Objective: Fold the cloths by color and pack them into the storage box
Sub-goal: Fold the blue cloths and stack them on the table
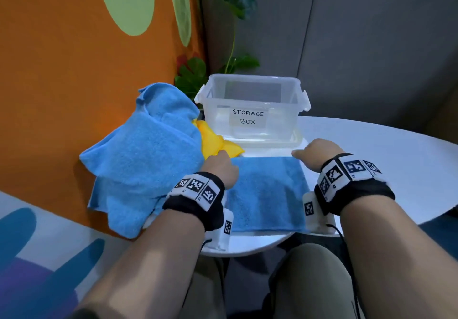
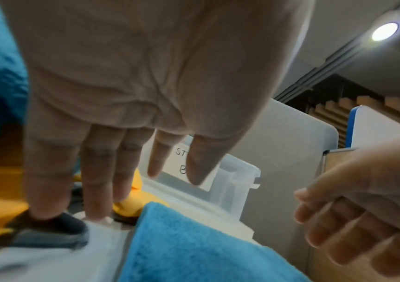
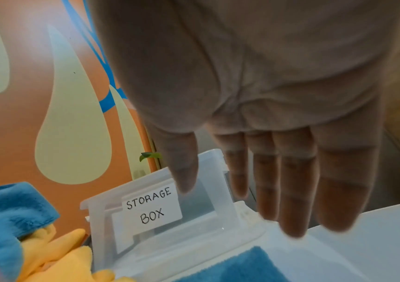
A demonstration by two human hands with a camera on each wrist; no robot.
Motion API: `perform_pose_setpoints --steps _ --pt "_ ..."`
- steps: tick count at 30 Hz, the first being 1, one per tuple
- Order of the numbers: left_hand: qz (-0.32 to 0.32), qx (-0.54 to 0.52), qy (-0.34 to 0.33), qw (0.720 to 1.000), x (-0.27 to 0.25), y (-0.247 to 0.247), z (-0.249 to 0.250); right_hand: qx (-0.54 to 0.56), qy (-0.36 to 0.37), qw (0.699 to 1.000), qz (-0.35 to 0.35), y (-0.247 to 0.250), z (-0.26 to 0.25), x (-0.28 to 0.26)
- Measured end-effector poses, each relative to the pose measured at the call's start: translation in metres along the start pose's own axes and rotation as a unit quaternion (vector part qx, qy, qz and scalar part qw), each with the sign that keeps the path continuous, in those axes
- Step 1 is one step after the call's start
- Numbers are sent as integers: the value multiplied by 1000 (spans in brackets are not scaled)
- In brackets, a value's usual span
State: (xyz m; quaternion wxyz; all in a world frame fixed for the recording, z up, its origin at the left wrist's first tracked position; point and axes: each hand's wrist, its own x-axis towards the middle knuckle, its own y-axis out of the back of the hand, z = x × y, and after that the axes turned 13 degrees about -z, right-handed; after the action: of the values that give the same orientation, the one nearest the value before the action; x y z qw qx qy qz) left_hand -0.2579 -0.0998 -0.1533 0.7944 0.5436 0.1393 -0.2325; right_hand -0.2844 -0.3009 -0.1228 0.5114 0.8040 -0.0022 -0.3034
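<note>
A folded blue cloth (image 1: 266, 194) lies flat on the white table (image 1: 371, 160) in front of me. My left hand (image 1: 223, 165) hovers at its far left corner with straight fingers (image 2: 97, 181) and holds nothing. At the far right corner my right hand (image 1: 314, 152) is held just above the table, fingers (image 3: 290, 190) straight and empty. The clear storage box (image 1: 252, 105), labelled STORAGE BOX, stands empty behind the cloth. A heap of crumpled blue cloths (image 1: 143, 157) lies to the left, with a yellow cloth (image 1: 215, 142) partly under it.
The box's clear lid (image 1: 272, 142) lies under or just before the box. An orange wall (image 1: 74, 71) runs close along the left; part of the blue heap overhangs the table edge. A plant (image 1: 193, 76) stands behind the box. Bare table spreads to the right.
</note>
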Motion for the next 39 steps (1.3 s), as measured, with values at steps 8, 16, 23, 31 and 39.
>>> perform_pose_setpoints --steps 8,16,23,31,39 --pt "-85 41 8 995 1 -16 -12 -75 -52 988 -124 -28 8 6" --pt "-66 114 1 991 1 -18 -11 -68 -78 991 -84 -48 10 14" --pt "-65 121 -36 990 8 -19 -10 -65 33 997 23 -59 -16 12" --pt "-75 71 -81 991 7 -2 -7 -131 -15 987 -90 -92 -21 33" --pt "70 -52 -110 990 -16 52 -23 -111 -47 988 -100 -83 -37 47"
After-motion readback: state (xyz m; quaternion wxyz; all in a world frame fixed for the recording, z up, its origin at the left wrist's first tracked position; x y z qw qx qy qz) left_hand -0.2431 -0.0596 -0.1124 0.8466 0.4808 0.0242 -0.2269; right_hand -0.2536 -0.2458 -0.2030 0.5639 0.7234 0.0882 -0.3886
